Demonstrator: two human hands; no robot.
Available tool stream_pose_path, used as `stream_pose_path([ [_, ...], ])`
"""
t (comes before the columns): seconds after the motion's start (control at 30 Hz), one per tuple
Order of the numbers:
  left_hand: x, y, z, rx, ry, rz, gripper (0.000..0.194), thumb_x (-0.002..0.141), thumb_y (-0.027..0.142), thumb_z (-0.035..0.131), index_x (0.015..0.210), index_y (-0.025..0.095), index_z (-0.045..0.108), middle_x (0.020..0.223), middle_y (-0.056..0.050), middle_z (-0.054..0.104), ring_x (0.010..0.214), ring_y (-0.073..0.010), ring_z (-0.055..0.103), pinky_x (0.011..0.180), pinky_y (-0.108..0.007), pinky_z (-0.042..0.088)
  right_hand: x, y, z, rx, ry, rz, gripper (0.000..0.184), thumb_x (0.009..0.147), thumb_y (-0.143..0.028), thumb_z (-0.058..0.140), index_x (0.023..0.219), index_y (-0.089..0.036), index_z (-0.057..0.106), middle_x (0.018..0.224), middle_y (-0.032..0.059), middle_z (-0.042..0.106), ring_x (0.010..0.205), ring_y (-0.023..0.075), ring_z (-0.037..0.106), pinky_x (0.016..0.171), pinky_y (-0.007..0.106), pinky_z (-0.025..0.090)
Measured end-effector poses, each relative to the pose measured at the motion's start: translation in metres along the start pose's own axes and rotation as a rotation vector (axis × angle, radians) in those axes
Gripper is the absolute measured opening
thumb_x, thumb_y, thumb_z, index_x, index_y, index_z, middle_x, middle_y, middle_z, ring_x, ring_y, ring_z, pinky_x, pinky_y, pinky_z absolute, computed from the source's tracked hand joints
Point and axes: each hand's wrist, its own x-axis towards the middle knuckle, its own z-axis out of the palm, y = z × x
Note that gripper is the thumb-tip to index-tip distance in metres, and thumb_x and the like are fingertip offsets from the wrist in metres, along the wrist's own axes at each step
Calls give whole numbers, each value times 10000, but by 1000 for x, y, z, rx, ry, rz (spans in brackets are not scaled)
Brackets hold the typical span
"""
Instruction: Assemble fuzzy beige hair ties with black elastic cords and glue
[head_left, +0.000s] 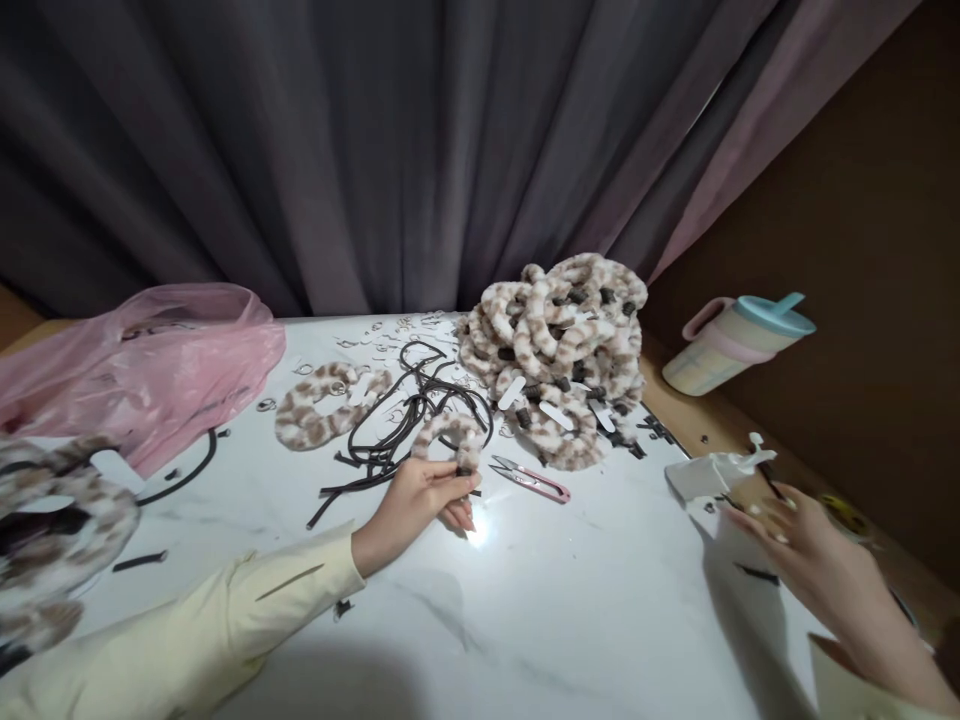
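Note:
Near the middle of the table, my left hand [426, 497] pinches the dark end of a small brown-and-white plush ring [448, 430]. Behind that ring lies a tangle of black cords [390, 430]. Pink-handled thread snips [532, 480] rest just right of my left hand, blades pointing left. My right hand [817, 555] is at the table's right side, beside a crumpled white pouch [712, 472]. Its fingers are curled and blurred near the pouch, so whether they hold anything is unclear.
A big heap of plush rings [559, 330] stands at the back. Another plush ring [311, 410] lies left of the cords, with small metal rings and clasps behind. A pink plastic bag [202, 350] and more plush pieces [105, 520] are left; a lidded tumbler [720, 350] stands right.

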Motion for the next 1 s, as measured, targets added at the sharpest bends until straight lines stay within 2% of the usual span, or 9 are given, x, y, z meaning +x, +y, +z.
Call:
stream_pose_path([
  [0.07,1,0,-2,-38,-8,-13,306,729,388,650,656,91,637,572,-84,655,501,-179,643,495,-244,496,-22,-19,0,-336,113,-13,264,683,-531,612,667,-278,541,590,121,564,565,307,560,504,446,380],
  [0.1,2,0,-3,-61,-7,-10,310,728,391,652,660,89,639,574,-82,652,503,-181,643,497,-247,496,-34,-32,7,-453,25,-108,273,764,-545,513,743,-281,578,657,124,606,556,293,567,502,436,392],
  [0.2,3,-2,-4,-137,26,14,314,717,398,666,694,86,646,579,-66,639,512,-180,642,503,-250,492,-59,-74,45,-411,-333,-522,322,878,-481,410,971,-237,600,930,114,661,743,247,632,607,372,494],
  [0.27,3,-3,-4,-185,54,22,316,709,403,674,729,88,649,594,-58,638,520,-180,641,510,-256,493,-66,-97,77,-505,-443,-775,308,926,-356,390,1103,-174,563,1088,129,614,909,236,608,728,349,498],
  [0.4,3,-5,-5,-238,91,24,327,696,399,684,776,83,653,612,-61,647,535,-178,641,513,-251,486,-60,-114,122,-767,-399,-1098,200,900,-164,449,1031,-80,575,869,123,625,786,237,585,636,337,455],
  [0.5,3,-4,-6,-277,108,34,369,694,397,689,862,71,655,613,-61,649,545,-173,638,523,-245,483,-51,-115,135,-859,-426,-1151,142,844,-31,459,834,-107,578,806,106,600,743,222,562,606,314,412],
  [0.63,5,-4,-7,-327,132,34,394,701,402,690,899,64,651,627,-62,651,568,-161,640,548,-227,477,-44,-121,137,-493,-484,-810,204,917,-134,350,757,-163,472,720,75,573,611,177,509,553,291,359],
  [0.8,7,-5,-9,-365,177,36,386,699,406,695,915,88,652,650,-45,647,569,-151,640,566,-225,470,-57,-141,138,396,-894,-98,361,932,-468,309,696,-205,383,487,-41,478,423,100,415,479,237,309],
  [1.0,8,-8,-7,-373,208,37,361,700,403,695,905,109,648,625,-29,647,548,-134,626,556,-215,455,-80,-143,144,587,-1052,316,490,730,-636,567,635,-187,395,421,-97,336,366,34,225,385,206,152],
])
